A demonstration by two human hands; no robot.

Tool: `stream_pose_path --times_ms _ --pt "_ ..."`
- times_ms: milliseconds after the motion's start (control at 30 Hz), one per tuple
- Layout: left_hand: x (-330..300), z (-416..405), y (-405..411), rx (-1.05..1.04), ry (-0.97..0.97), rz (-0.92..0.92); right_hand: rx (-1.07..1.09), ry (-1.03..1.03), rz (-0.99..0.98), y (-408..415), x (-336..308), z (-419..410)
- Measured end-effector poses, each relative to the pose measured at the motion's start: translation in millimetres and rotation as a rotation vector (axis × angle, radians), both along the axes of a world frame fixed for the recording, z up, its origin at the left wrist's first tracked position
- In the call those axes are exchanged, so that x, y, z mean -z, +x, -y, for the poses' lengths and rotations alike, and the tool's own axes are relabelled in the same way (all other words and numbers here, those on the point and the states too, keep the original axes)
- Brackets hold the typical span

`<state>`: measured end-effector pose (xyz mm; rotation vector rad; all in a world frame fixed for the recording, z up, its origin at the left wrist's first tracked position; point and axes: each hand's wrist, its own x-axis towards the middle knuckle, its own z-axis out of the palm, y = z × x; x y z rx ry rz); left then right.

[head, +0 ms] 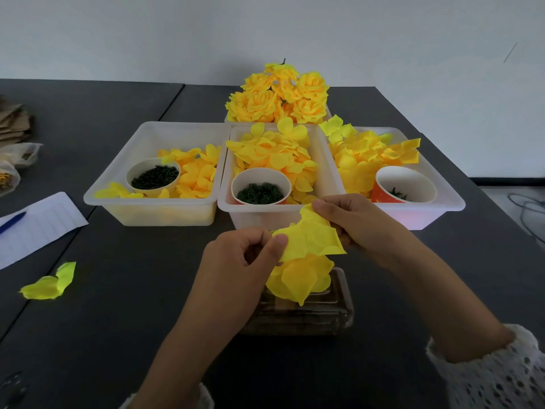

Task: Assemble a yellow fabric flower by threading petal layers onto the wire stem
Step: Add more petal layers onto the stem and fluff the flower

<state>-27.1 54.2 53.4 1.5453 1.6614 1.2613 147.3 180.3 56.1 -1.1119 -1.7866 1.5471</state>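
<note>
A flat yellow petal layer (309, 237) is held between both hands above the table's middle. My left hand (244, 258) pinches its left edge with thumb and fingers. My right hand (354, 222) grips its right side and top. Just below hangs a partly built yellow flower (300, 280), over a clear plastic box (318, 317). The wire stem is hidden by the petals.
Three white trays hold loose yellow petals and paper cups of dark green parts: left tray (124, 196), middle tray (233, 208), right tray (442, 208). Finished yellow flowers (280, 95) stand behind. A stray petal (50, 284), lined paper (44, 225) and a blue pen (11, 221) lie left.
</note>
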Motion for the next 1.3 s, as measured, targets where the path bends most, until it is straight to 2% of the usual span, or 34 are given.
stream_pose_path --times_ms 233,500,800,933,1300 --pt "1.3 -2.7 0.7 0.002 -0.017 -0.037 -0.026 0.037 0.037 5.0 3.6 2.1" --pt "19.7 6.1 -5.9 -0.007 -0.185 -0.111 -0.053 0.142 0.129 1.0 19.5 3.9" --pt "27.1 6.6 2.7 -0.091 -0.189 -0.197 -0.028 0.227 0.209 -0.7 37.6 5.0" --pt "34.9 7.5 3.8 -0.109 -0.211 -0.292 0.000 0.294 0.288 1.4 43.6 6.7" --pt "48.4 5.8 5.7 -0.108 -0.227 -0.302 0.028 0.381 0.376 -0.4 51.1 15.5"
